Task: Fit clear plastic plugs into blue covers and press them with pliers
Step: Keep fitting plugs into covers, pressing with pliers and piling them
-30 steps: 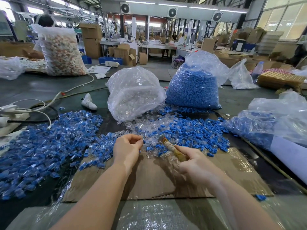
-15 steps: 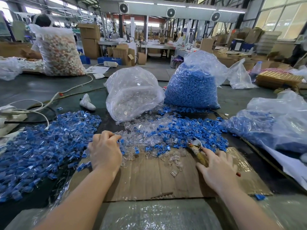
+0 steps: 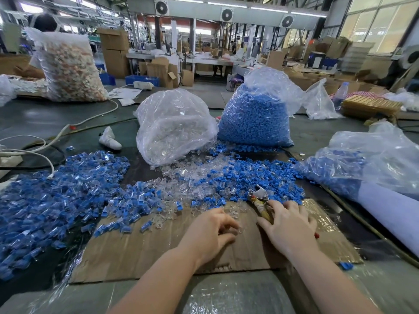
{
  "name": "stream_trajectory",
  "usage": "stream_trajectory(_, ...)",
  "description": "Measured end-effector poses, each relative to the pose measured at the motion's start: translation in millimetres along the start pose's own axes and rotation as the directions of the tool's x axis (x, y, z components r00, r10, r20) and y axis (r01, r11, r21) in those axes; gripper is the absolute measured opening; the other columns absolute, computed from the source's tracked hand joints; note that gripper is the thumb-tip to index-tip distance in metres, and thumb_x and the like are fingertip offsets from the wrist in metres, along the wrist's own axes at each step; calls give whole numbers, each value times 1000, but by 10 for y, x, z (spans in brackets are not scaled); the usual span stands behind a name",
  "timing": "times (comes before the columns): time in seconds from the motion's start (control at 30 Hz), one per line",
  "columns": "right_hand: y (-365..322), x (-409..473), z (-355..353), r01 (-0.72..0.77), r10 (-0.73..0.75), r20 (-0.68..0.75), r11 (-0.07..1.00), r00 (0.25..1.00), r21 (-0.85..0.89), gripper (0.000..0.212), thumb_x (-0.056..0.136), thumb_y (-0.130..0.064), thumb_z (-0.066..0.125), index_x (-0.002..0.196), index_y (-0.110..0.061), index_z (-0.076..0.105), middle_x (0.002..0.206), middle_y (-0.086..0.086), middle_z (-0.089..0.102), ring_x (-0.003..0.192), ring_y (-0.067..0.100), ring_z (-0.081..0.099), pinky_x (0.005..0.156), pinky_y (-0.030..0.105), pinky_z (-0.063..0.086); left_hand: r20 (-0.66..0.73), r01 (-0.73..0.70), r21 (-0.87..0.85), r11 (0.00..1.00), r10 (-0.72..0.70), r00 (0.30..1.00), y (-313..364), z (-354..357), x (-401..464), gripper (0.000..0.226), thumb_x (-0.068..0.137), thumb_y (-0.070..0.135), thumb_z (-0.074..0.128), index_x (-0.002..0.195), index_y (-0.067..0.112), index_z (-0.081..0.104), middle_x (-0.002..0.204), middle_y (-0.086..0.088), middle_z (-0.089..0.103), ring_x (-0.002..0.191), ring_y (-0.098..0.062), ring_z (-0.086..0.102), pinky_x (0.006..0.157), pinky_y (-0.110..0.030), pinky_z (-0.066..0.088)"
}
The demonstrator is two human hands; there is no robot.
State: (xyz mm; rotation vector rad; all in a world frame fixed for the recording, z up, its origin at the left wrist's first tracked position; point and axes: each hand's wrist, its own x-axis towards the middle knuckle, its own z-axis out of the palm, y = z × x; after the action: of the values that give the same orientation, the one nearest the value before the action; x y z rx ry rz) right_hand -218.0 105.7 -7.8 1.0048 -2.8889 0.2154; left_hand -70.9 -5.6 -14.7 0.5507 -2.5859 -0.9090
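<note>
The left hand (image 3: 209,230) lay on the cardboard sheet (image 3: 140,254), its fingers (image 3: 229,224) curled over loose clear plugs (image 3: 234,213); whether they pinched one could not be told. The right hand (image 3: 289,225) rested with relaxed fingers over the handles of the pliers (image 3: 259,199), not gripping them. Blue covers (image 3: 256,177) lay heaped just beyond. Clear-on-clear clutter could make the fingers take two plugs or none, and a loosely held tool might slip.
</note>
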Motion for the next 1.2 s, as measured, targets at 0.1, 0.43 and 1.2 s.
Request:
stream_trajectory(0.1, -144, 50, -6, 95, -92, -86, 995, 992, 36, 46, 89, -56, 46, 131, -37, 42, 131, -3, 44, 123, 20, 37, 103, 42, 30, -180, 79, -29, 996, -83, 980, -90, -41, -8, 24, 84, 20, 65, 108, 23, 64, 96, 14, 57, 80, 7, 48, 72, 6, 35)
stream_trajectory(0.43, -702, 272, 82, 320, -292, -232, 943, 928, 93, 18, 94, -31, 51, 104, -32, 66, 107, -7, 52, 104, 16, 40, 91, 37, 24, -379, 104, -117, 988, -141, 915, -179, -12, -40, 18, 84, 17, 67, 101, 20, 69, 88, 18, 53, 78, 9, 51, 74, 2, 36)
stream_trajectory(1.2, -810, 201, 61, 169, -105, -175, 895, 979, 412, 8, 89, -26, 61, 97, -26, 63, 97, -8, 66, 98, 17, 56, 95, 37, 33, -359, 159, -256, 954, -246, 900, -217, -20, -62, 12, 83, 19, 68, 93, 25, 71, 84, 17, 62, 81, 5, 56, 73, -2, 39)
